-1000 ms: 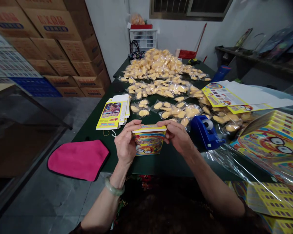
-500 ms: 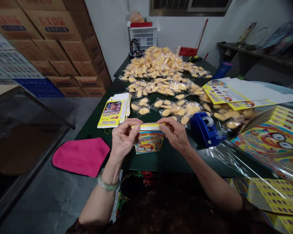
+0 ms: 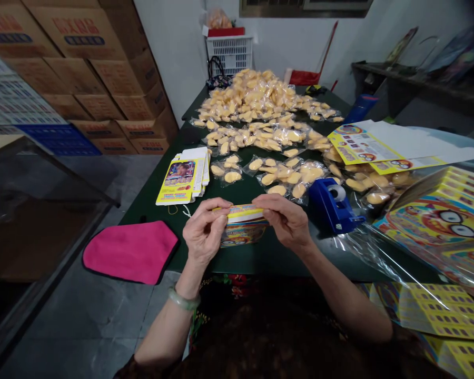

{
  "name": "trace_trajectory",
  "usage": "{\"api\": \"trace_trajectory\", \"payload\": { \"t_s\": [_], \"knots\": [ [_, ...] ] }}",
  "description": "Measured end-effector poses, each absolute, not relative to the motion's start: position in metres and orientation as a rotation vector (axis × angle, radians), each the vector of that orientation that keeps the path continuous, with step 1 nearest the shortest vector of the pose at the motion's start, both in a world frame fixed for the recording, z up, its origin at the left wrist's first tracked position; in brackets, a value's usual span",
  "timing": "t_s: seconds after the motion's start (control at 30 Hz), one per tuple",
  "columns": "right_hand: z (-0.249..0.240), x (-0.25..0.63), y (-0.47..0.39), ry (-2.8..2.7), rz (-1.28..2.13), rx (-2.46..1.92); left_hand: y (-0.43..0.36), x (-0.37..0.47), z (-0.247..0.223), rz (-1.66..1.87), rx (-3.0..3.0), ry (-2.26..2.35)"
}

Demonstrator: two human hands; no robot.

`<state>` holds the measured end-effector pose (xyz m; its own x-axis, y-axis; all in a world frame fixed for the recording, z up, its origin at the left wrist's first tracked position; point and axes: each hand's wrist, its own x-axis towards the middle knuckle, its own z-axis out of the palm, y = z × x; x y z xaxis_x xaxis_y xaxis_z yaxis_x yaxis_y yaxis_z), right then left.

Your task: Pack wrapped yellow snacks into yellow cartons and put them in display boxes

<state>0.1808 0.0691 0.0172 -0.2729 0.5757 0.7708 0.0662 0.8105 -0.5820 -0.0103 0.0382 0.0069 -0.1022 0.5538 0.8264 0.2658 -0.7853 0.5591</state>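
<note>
A small printed cardboard box [image 3: 243, 233], yellow and blue with a cartoon face, is held near the front edge of the dark green table. Its upper flap, yellow with a white edge, is bent toward me. My left hand [image 3: 206, 229] pinches the flap's left end between thumb and fingers. At the right end, my right hand [image 3: 285, 217] grips the same flap with thumb and forefinger. The box's inside is hidden. Just beyond the hands lie clear packets of yellow oval pieces [image 3: 276, 176]. A blue tape dispenser [image 3: 332, 208] stands right of my right hand.
Flattened boxes [image 3: 181, 176] lie at the left, near a pink cloth piece [image 3: 130, 251] at the table edge. A large packet heap [image 3: 256, 97] fills the back. Printed card sheets [image 3: 371, 142] and a plastic-wrapped carton stack [image 3: 438, 226] occupy the right. Brown cartons [image 3: 87, 79] are stacked at far left.
The box's top has tipped toward me, showing more of the yellow flap and less of the front. Both hands keep their hold and have shifted slightly right.
</note>
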Motion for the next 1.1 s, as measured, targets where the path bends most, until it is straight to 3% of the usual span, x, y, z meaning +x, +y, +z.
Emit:
{"api": "trace_trajectory", "payload": {
  "t_s": [0.27,0.7,0.83,0.97,1.1],
  "knots": [
    [0.036,0.188,0.067,-1.982,0.453,-0.487,0.035,-0.015,0.012,1.909,2.248,1.005],
    [-0.003,0.169,0.07,-1.792,0.315,-0.436,0.036,-0.004,0.011,1.956,2.164,1.163],
    [-0.011,0.199,0.059,-1.751,0.276,-0.735,0.034,0.005,0.009,2.056,2.027,1.198],
    [-0.017,0.28,0.054,-1.295,0.11,-1.279,0.034,0.016,0.005,2.228,1.904,1.343],
    [-0.015,0.354,0.066,-1.159,0.316,-1.661,0.037,0.019,0.004,2.249,1.944,1.357]
  ]
}}
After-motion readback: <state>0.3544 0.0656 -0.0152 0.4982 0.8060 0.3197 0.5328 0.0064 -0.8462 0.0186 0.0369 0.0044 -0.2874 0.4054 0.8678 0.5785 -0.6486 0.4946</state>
